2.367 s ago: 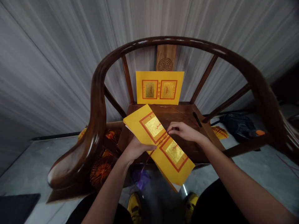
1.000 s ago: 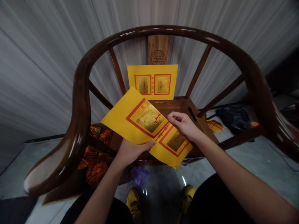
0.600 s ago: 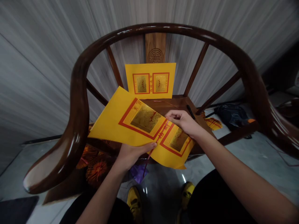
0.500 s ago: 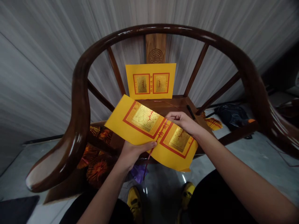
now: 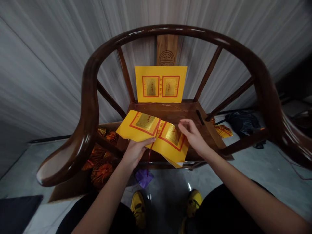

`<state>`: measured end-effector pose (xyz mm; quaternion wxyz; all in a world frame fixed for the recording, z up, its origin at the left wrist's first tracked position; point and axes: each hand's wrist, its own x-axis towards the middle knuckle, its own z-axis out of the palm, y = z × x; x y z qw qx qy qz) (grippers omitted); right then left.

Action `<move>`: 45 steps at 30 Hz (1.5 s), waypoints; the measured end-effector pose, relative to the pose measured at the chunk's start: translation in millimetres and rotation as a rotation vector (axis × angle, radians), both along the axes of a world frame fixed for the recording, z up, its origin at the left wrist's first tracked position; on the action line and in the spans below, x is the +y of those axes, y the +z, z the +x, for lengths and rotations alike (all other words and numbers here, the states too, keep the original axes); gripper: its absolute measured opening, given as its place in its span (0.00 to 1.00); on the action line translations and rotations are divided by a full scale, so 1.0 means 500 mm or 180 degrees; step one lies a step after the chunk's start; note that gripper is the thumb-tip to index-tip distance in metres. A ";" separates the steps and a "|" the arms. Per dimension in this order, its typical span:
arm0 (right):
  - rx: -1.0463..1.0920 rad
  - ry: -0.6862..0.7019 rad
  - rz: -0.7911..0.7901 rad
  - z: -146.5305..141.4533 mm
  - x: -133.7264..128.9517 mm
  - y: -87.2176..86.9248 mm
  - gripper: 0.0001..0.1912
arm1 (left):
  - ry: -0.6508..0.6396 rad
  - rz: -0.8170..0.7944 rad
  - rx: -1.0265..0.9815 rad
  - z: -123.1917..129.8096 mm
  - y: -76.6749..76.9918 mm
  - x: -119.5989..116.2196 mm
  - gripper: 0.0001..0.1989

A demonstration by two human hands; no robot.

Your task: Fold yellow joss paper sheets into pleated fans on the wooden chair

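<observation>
My left hand grips a yellow paper sheet from below, its thumb on top near the middle. The sheet carries two red-framed gold panels and sags at its right end. A thin red string hangs from it by my left thumb. My right hand is beside the sheet's right edge, fingers slightly curled and apart, with nothing seen between them. A second yellow sheet with similar panels stands against the chair back.
The dark wooden chair curves around the sheets. A black pen lies on its seat. Orange pleated decorations fill a box at lower left. A purple item lies below, a black bag at right.
The held sheet has tilted flatter and moved lower in view, its right end bending down. My right hand has let go of its upper edge and opened.
</observation>
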<state>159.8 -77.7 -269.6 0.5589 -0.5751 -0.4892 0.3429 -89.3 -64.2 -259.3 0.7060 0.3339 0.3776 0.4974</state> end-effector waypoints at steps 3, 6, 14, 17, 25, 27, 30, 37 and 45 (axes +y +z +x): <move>0.0885 0.0196 -0.0796 -0.025 -0.024 -0.035 0.28 | 0.0185 0.0041 -0.0127 -0.010 0.005 0.016 0.35; 0.1395 0.0188 -0.1012 -0.031 -0.034 -0.038 0.30 | 0.0350 0.0092 -0.0257 -0.014 0.009 0.027 0.35; 0.2524 0.1213 -0.1154 -0.055 -0.050 -0.020 0.35 | 0.0626 0.0196 -0.0463 -0.003 0.009 0.038 0.31; 0.2588 0.1227 -0.1187 -0.061 -0.051 -0.033 0.38 | 0.0685 0.0251 -0.0490 0.000 0.016 0.037 0.30; 0.2515 0.1755 -0.0984 -0.052 -0.045 -0.036 0.27 | 0.0411 -0.0007 -0.0630 0.014 0.047 0.019 0.29; 0.2642 0.1755 -0.1049 -0.051 -0.043 -0.031 0.23 | 0.0384 -0.0016 -0.0619 0.019 0.051 0.017 0.30; 0.2765 0.1685 -0.1152 -0.049 -0.039 -0.021 0.18 | 0.0326 0.0112 -0.0614 0.026 0.053 0.019 0.31; 0.2464 0.1829 -0.0994 -0.046 -0.032 -0.021 0.24 | 0.0457 0.0302 -0.0597 0.024 0.055 0.042 0.30; 0.1861 0.1406 -0.0585 0.020 0.035 -0.078 0.22 | 0.0897 0.0973 0.0208 0.024 0.051 0.026 0.37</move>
